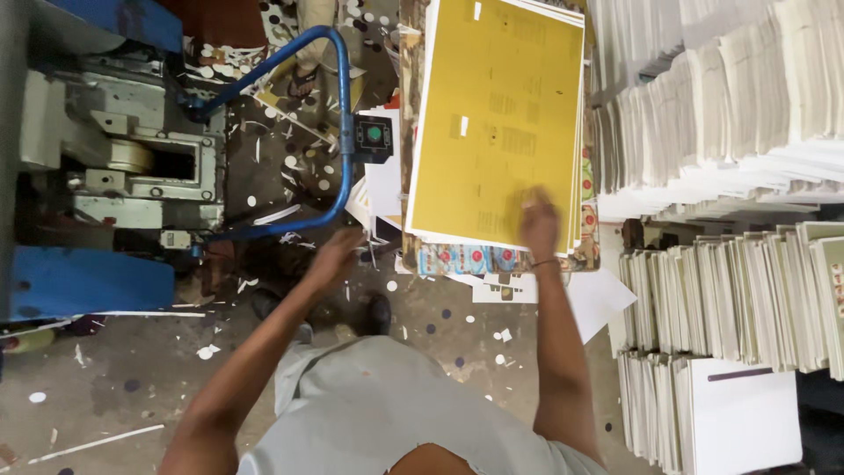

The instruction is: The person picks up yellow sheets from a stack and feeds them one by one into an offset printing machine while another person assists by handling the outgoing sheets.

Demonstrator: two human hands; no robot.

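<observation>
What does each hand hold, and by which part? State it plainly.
The right hand lies on the near edge of the top yellow printed sheet; a grip cannot be told. The left hand holds nothing, near the blue metal bar.
</observation>
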